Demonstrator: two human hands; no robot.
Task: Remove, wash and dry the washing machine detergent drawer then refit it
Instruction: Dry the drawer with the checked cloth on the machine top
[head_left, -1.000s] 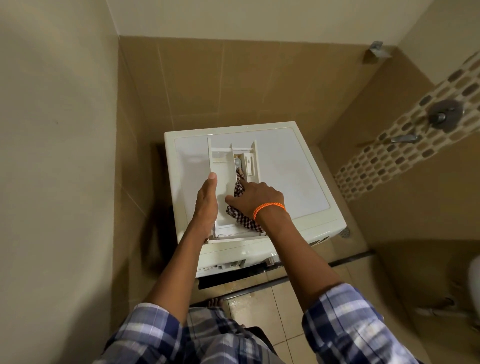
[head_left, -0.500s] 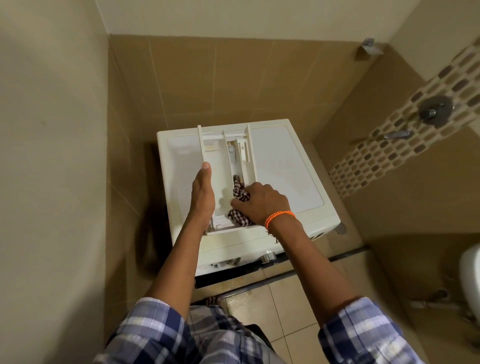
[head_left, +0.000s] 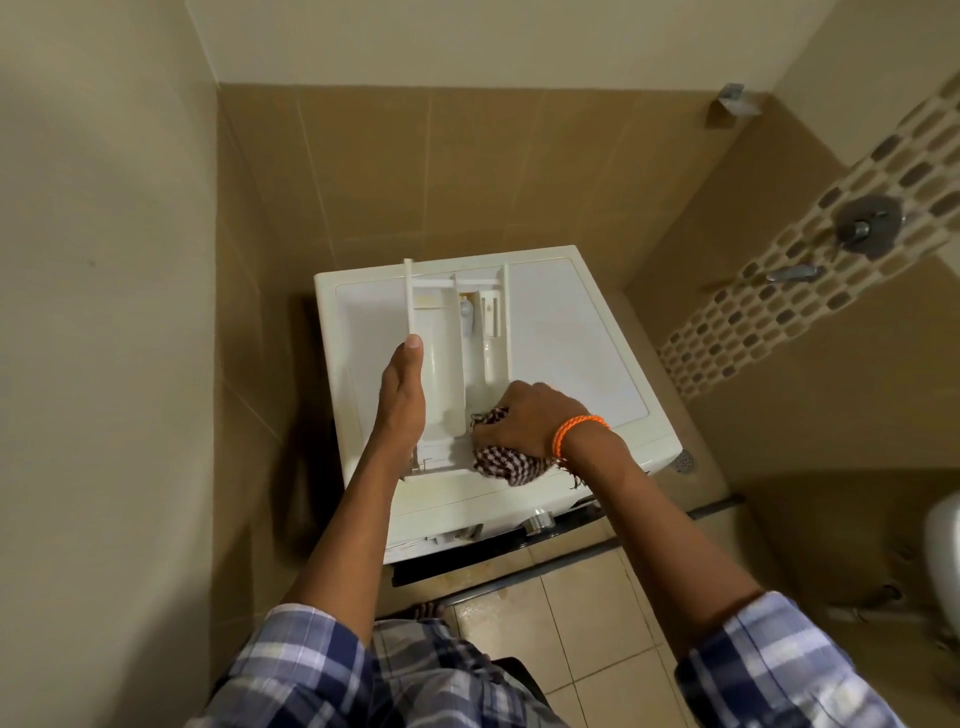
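The white detergent drawer (head_left: 447, 332) lies lengthwise on top of the white washing machine (head_left: 571, 332), out of its slot. My left hand (head_left: 402, 400) grips the drawer's left wall, thumb along the rim. My right hand (head_left: 519, 415), with an orange band at the wrist, holds a bunched brown-and-white checked cloth (head_left: 501, 457) at the near end of the drawer's right compartments. The drawer's near right corner is hidden under the cloth and hand.
The machine stands in a tiled corner, a wall close on the left. A dark open drawer slot (head_left: 467, 561) shows at the machine's front. Shower valve (head_left: 865, 223) and tap (head_left: 792, 273) sit on the right wall, a floor drain (head_left: 683, 460) beside the machine.
My right hand has drawn the cloth back along the drawer, from the far compartments to its near end. The left hand kept its hold on the drawer's left wall.
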